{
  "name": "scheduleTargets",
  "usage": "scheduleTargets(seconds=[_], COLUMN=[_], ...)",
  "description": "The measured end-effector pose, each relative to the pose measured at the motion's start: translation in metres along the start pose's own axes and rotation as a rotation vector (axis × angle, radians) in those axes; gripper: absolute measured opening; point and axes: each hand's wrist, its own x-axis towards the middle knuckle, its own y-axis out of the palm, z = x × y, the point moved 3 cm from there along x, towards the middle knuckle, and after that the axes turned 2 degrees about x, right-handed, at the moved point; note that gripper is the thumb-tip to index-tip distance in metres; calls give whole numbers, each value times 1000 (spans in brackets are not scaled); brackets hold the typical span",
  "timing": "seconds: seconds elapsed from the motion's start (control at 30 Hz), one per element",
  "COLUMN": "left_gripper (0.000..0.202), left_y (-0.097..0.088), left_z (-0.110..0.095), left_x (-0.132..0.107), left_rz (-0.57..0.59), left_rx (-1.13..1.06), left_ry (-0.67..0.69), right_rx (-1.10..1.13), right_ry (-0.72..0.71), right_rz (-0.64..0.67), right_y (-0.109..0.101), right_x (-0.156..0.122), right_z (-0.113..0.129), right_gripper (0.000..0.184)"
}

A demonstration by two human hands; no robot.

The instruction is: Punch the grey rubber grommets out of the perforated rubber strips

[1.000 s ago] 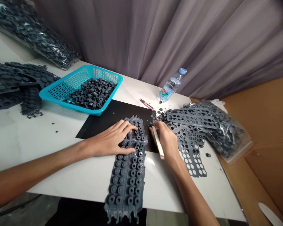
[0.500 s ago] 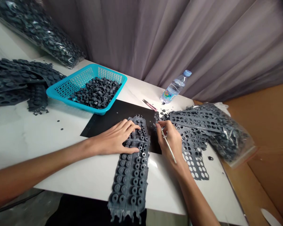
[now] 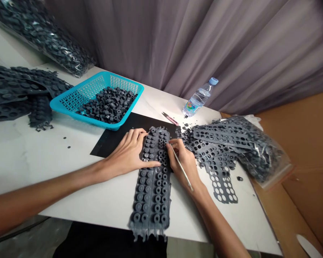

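Observation:
A dark grey molded rubber sheet [image 3: 150,179] with rows of round, ring-like parts lies lengthwise before me, its ragged near end over the table edge. My left hand [image 3: 130,152] grips its left side, thumb across the top and the other fingers along the edge, their tips partly hidden. Pinched in my right hand [image 3: 181,156] is a thin, pale, stick-like tool [image 3: 181,166]. Its tip is hidden by my fingers, which are at the sheet's upper right edge. Beneath the sheet's far part is a black mat [image 3: 114,138].
A blue basket [image 3: 95,123] of small grey rubber parts stands behind the mat. Pink-handled snips [image 3: 170,118] and a water bottle [image 3: 200,97] are beyond. Punched-out sheets [image 3: 222,138] and a plastic bag [image 3: 269,157] lie right; more sheets [image 3: 13,93] and a full bag [image 3: 48,39] left.
The rubber sheet has shifted away from me and sits straighter. My left fingers have moved from its top to its left edge. My right hand came left with the tool to the sheet.

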Motion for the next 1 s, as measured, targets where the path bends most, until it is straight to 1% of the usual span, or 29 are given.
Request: scheduleTargets(seconds=[0.1,0.2,0.27,0.3,0.37,0.4,0.43,0.47,0.5,0.53,0.57,0.67,0.7,0.77,0.9,1.0], left_gripper=[89,74,76,81,90,90,87,79,69,58,48,31,27,24,28,30], left_y=[-2,-3,-1,0,2,3,4,4,4,2,0,-7,-9,-10,-10,-12], left_z=[1,-2,-5,-6,-5,-5,-4,-4,-4,-3,-3,1,2,3,4,5], left_x=[2,2,3,3,5,5,6,7,8,9,10,12,13,13,13,12], left_rz=[56,114,129,123,100,101,117,148,182,207,206,101,68,40,66,40], left_rx=[-161,-465,-697,-807,-988,-1055,-1102,-1126,-1120,-1084,-1023,-808,-778,-809,-1024,-1143], left_ry=[-7,6,-16,-50,-167,-233,-287,-318,-320,-296,-256,-141,-124,-132,-251,-312], right_rx=[178,249,276,295,340,362,383,404,425,446,466,516,529,555,575,556], right_ry=[23,33,29,28,28,30,34,40,46,51,54,55,58,71,82,83], right_rz=[-13,-33,-42,-43,-43,-44,-42,-37,-29,-20,-13,1,1,-4,-21,-3], right_y=[-1,-1,-1,-1,-1,-1,-1,-2,-2,-1,-1,0,0,1,-1,-3], right_x=[-1,-2,-2,-2,-3,-3,-3,-3,-4,-4,-4,-3,-3,-3,-3,-1], right_z=[2,4,5,6,8,8,9,10,10,11,11,11,10,9,7,6], right_gripper=[18,18,18,18,18,19,19,20,20,21,21,20,20,21,20,20])
